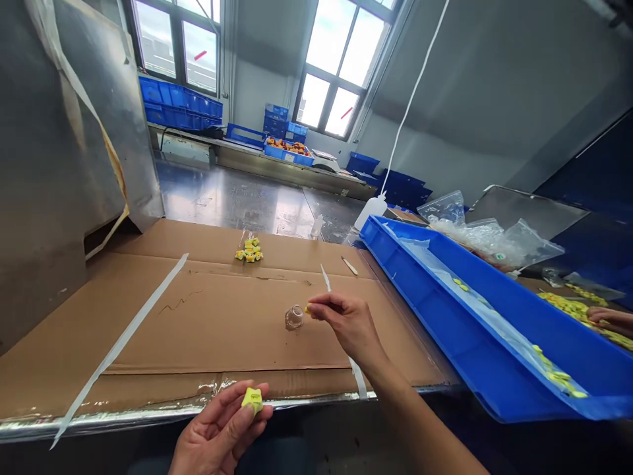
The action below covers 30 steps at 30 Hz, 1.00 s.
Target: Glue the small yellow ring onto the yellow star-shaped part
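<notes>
Head view: a cardboard sheet (198, 316) was seen spread over a metal table (148, 412), filling the left and middle of the frame. At the bottom centre, the left hand (220, 432) was held palm up, its thumb and fingers pinched on a small yellow piece (252, 398). Just right of centre, the right hand (346, 323) was stretched out over the cardboard, its fingertips closed on a thin stick (326, 280) whose yellow tip (308, 309) was held just beside a small clear cup (294, 317) standing on the cardboard; whether the tip touched the cup could not be told. The two hands were kept well apart.

Higher up, in the centre of the frame, a small heap of yellow pieces (249, 251) was seen on the cardboard, and a second thin stick (350, 266) lay to the right of it. A long blue tray (445, 330) was set along the right side, lined with clear film and holding a few yellow pieces. At its far end a white squeeze bottle (370, 212) was stood. Clear plastic bags (484, 234) were piled beyond the tray. At the right edge another person's hand (610, 320) was seen resting among more yellow pieces. Blue crates (180, 109) were stacked under the windows at the upper left.
</notes>
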Tool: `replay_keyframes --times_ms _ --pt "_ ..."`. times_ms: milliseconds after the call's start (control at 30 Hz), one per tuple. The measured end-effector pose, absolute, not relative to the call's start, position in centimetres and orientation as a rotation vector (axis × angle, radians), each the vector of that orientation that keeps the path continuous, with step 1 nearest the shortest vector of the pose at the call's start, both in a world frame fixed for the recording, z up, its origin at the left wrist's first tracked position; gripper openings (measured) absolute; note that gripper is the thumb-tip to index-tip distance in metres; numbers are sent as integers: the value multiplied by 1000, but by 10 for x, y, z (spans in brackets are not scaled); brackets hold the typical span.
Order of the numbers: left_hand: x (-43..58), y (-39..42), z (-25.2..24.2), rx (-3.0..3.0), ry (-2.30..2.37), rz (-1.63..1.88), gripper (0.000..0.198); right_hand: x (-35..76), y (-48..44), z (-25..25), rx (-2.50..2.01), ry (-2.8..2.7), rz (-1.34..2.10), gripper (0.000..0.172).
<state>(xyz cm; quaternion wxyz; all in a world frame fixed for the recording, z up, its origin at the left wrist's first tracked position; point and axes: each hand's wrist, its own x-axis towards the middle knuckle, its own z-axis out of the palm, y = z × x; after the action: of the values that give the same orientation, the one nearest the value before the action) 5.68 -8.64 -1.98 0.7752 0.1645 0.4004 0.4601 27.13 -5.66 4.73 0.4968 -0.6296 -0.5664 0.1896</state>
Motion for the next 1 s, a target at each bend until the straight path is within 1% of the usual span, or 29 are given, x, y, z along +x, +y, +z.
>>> replay_keyframes --times_ms 100,333,533,1000 --pt "57 -90 -18 358 842 1009 34 276 -40 50 -1595 -1553 356 10" --pt "54 -91 -19 355 796 969 31 273 -35 52 -1638 -1807 163 13" --pt "51 -91 -22 375 738 944 27 271 -35 45 -1651 -1803 138 11" --pt "51 -91 -19 369 735 942 23 272 -35 39 -1653 -1810 109 12"
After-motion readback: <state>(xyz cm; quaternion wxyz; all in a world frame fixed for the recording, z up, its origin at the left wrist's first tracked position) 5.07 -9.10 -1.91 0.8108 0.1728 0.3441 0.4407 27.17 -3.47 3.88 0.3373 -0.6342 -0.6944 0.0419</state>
